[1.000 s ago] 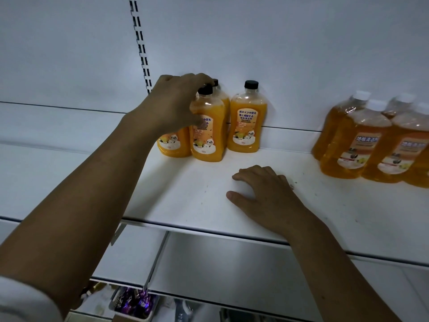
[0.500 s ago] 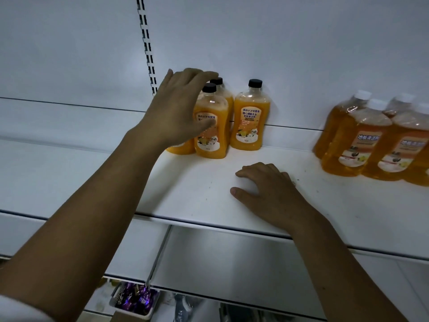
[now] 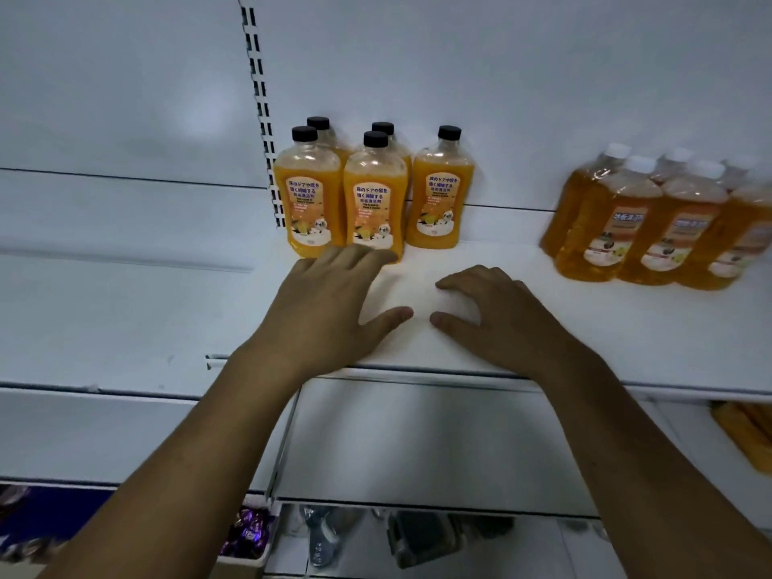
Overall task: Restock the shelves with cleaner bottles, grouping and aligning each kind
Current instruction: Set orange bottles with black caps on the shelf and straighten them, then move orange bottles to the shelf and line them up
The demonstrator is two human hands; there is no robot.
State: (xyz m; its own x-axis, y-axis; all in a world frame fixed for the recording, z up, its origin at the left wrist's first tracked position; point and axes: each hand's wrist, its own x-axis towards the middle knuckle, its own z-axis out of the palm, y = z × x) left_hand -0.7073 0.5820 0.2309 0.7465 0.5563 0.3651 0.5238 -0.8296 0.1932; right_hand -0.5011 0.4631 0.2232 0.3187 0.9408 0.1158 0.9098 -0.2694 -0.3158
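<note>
White shelf along a white back panel carries five black-capped bottles of opaque orange cleaner, upright in two rows at the back, with blue Japanese script on orange labels. Well apart to the right stand white-capped bottles of clearer amber liquid. The left hand lies flat with fingers straight just before the front bottles. The right hand rests loosely curled, holding nothing.

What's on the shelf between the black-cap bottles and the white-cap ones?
Nothing: in the head view the shelf is bare between the black-cap bottles and the white-cap bottles. The right hand rests further forward, in front of that gap.
</note>
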